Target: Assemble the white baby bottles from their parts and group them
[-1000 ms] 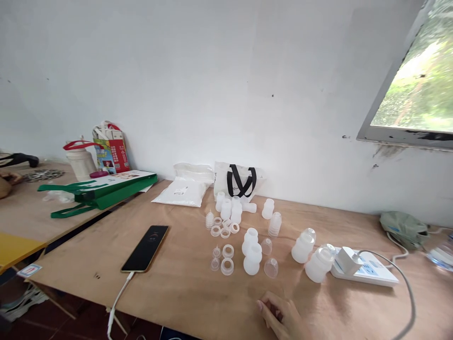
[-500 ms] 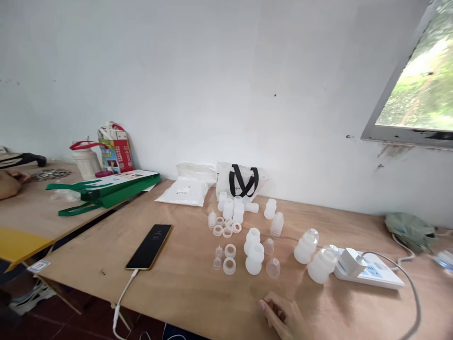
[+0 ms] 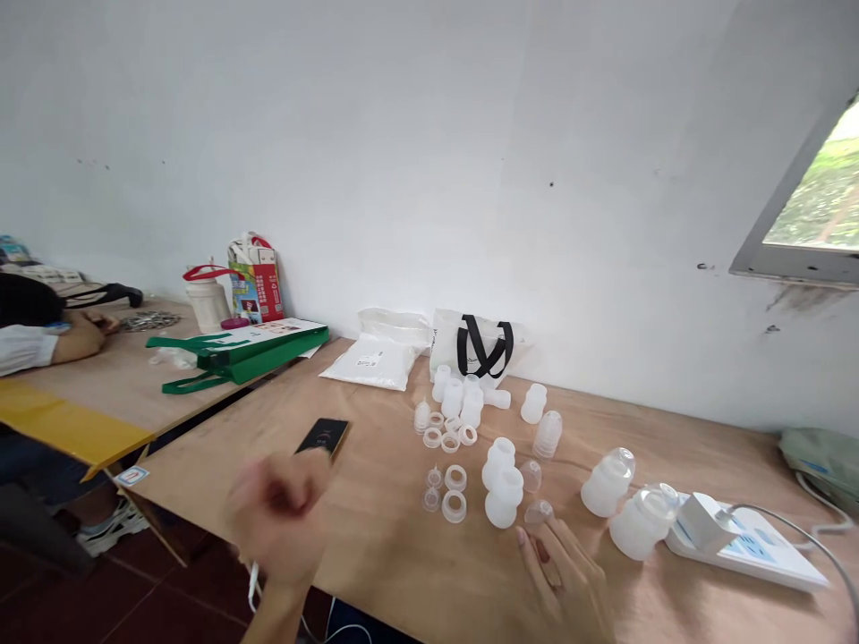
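Note:
My left hand [image 3: 280, 514], smeared by motion and seemingly curled, is over the near part of a black phone [image 3: 327, 433] and hides it; its fingers cannot be made out. My right hand [image 3: 569, 572] reaches in from the front edge with fingers stretched forward. Its fingertips are at a clear dome cap [image 3: 539, 512]; whether they touch it is unclear. Another clear cap [image 3: 531, 475] lies just behind. To the left stand two frosted baby bottle bodies [image 3: 503, 497], then two screw rings [image 3: 455, 506] and two small nipples [image 3: 431, 498].
Capped bottles [image 3: 642, 523] stand beside a power strip [image 3: 752, 546] with a plugged-in charger. More bottles [image 3: 452, 396] and several rings [image 3: 450, 442] sit farther back, before a white packet [image 3: 372, 360] and a black-handled bag [image 3: 446, 335]. Another person's arm [image 3: 77, 342] rests on the left table.
My left hand has come into view over the phone. My right hand has moved forward to the dome cap, its fingers straighter than before. The view has shifted left.

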`<state>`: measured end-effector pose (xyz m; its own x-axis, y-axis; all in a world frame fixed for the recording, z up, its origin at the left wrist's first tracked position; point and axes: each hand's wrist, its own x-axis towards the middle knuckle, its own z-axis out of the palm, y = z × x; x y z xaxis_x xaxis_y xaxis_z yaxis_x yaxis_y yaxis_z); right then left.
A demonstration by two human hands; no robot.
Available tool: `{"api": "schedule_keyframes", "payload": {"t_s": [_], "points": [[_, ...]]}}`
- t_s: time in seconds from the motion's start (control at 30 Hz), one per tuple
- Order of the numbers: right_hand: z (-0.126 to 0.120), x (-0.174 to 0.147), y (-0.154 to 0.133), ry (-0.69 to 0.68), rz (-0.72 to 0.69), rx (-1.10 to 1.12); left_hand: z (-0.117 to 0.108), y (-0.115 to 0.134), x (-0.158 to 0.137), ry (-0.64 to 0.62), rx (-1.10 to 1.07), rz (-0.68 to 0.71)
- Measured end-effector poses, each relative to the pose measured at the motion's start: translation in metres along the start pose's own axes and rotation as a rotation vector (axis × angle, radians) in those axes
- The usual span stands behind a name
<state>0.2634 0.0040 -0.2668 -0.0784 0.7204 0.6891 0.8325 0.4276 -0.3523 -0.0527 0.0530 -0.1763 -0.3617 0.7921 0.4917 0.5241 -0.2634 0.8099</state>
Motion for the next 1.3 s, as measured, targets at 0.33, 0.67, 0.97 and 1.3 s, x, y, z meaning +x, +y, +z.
{"api": "schedule_keyframes", "payload": {"t_s": [0.33, 0.67, 0.97, 1.3], "points": [[-0.003, 0.051, -0.006, -0.309, 0.251, 0.033, 0.079, -0.014, -0.002, -0.995, 0.154, 0.070], [0.037, 0.040, -0.045, -0.838, 0.227, -0.212, 0.090, -0.031, -0.012, -1.046, 0.258, 0.075], [0.042, 0.037, -0.035, -0.796, 0.230, -0.103, 0.090, -0.033, -0.004, -1.107, 0.216, 0.052], [0.056, 0.027, -0.026, -0.674, 0.152, -0.093, 0.089, -0.044, 0.008, -1.179, 0.159, 0.069]]}}
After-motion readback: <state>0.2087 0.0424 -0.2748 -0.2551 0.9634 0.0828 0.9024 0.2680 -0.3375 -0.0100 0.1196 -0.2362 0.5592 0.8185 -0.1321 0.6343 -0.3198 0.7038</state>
